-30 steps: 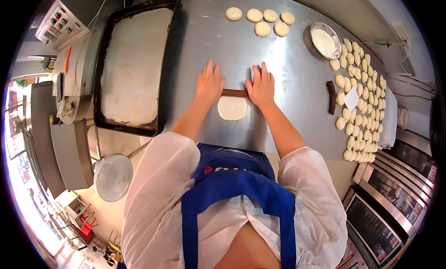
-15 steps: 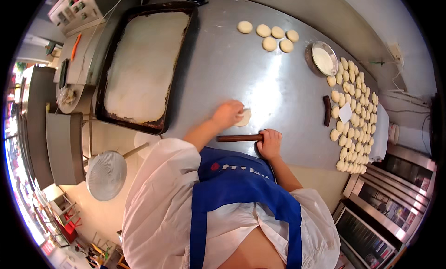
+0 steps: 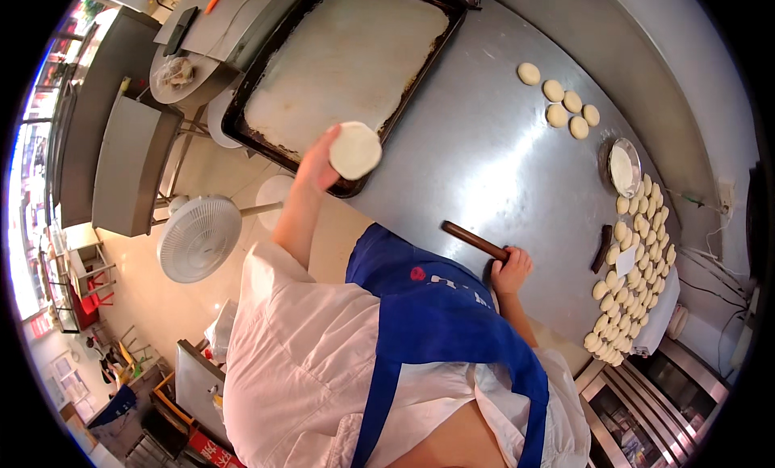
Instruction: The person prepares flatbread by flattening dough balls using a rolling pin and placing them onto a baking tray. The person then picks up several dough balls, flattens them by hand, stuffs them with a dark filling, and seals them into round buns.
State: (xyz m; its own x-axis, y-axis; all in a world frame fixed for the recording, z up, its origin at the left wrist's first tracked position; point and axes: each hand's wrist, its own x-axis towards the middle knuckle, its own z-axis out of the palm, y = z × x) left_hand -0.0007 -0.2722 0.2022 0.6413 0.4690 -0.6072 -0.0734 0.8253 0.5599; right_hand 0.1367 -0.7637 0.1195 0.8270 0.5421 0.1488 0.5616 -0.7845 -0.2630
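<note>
My left hand (image 3: pixel 320 164) grips a flat round of dough (image 3: pixel 355 151) by its left side. It is held over the near right corner of a large dark-rimmed baking tray (image 3: pixel 339 56), and I cannot tell whether it touches the rim. My right hand (image 3: pixel 512 271) is closed around the right end of a brown wooden rolling pin (image 3: pixel 475 239), by the table's near edge. Its other end points left and away from me across the metal table (image 3: pixel 452 161).
Several dough rounds (image 3: pixel 571 101) sit at the far right. Beyond them stands a metal bowl of flour (image 3: pixel 622 167). Many dough pieces (image 3: pixel 634 282) crowd the right end, beside a dark brown stick (image 3: pixel 601 248). A standing fan (image 3: pixel 199 238) is at the left.
My left hand has lifted the dough off the table and carried it left to the tray. My right hand still holds the rolling pin, now slanted. The whole view has turned left.
</note>
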